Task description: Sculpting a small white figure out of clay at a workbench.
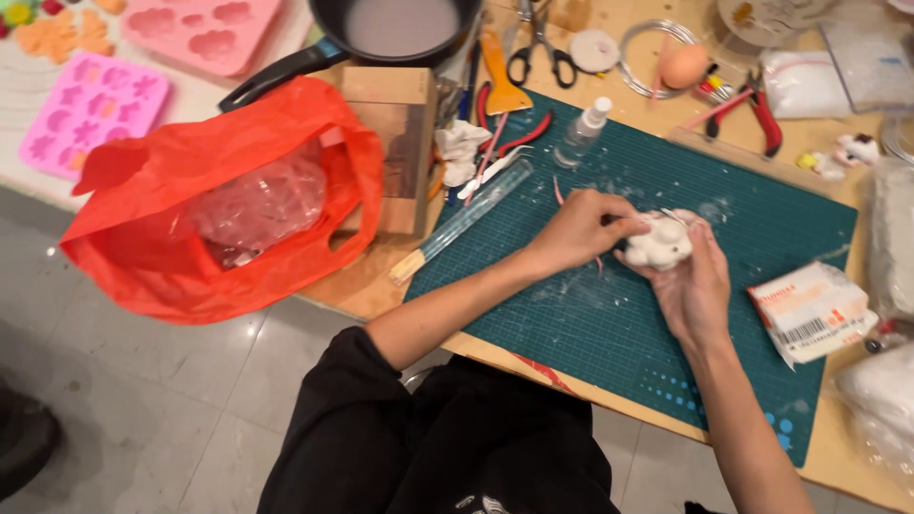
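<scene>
Two hands I see at the middle | right hand cups soft white clay lump, fingers wrapped round it | left hand pinches it from 9 o'clock | over dark green cutting mat | clear plastic rolling stick at 9 o'clock

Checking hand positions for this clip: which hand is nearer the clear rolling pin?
Left. The left hand works on the white clay lump just right of the clear rolling pin; the right hand cradles the lump farther away.
</scene>
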